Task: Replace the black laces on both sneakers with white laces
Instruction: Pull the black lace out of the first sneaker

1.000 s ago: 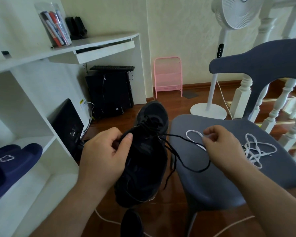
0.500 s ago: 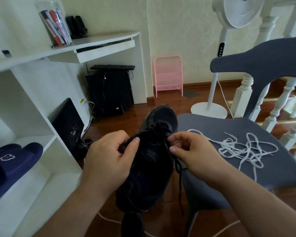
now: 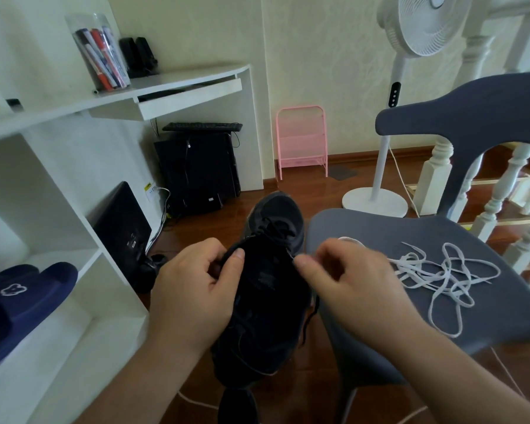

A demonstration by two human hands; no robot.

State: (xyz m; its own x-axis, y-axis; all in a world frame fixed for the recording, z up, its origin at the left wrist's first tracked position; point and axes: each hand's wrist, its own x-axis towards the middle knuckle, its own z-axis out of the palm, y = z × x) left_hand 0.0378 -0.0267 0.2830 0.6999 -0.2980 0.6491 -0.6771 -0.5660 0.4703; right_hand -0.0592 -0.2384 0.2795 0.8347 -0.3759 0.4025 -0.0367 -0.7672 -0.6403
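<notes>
**Black sneaker in both hands, right hand working at the eyelets**

Compared with half a second ago, the right hand (image 3: 349,283) is sitting a little further right and closer to the camera, its fingers curled tight at the sneaker's right edge; it is blurred, and whether it is pinching the black lace (image 3: 311,313) cannot be told. A second ago that hand was out over the chair, drawing a long black loop sideways; now only a short black strand is hanging below the wrist.

The left hand (image 3: 196,289) is closing around the black sneaker (image 3: 266,289), thumb pressing on the collar at frame centre. The sneaker's long axis is running from lower centre up toward mid-frame, toe pointing away from the camera, opening facing up, held above the wooden floor (image 3: 318,191).

The white laces (image 3: 441,276) are lying in a loose tangle on the grey chair (image 3: 380,237) seat, right of centre.

Upper left, a clear cylinder (image 3: 97,53) on the white table (image 3: 178,84) is holding marker pens. Lower left, a navy slipper (image 3: 22,298) is lying in a shelf compartment.
</notes>
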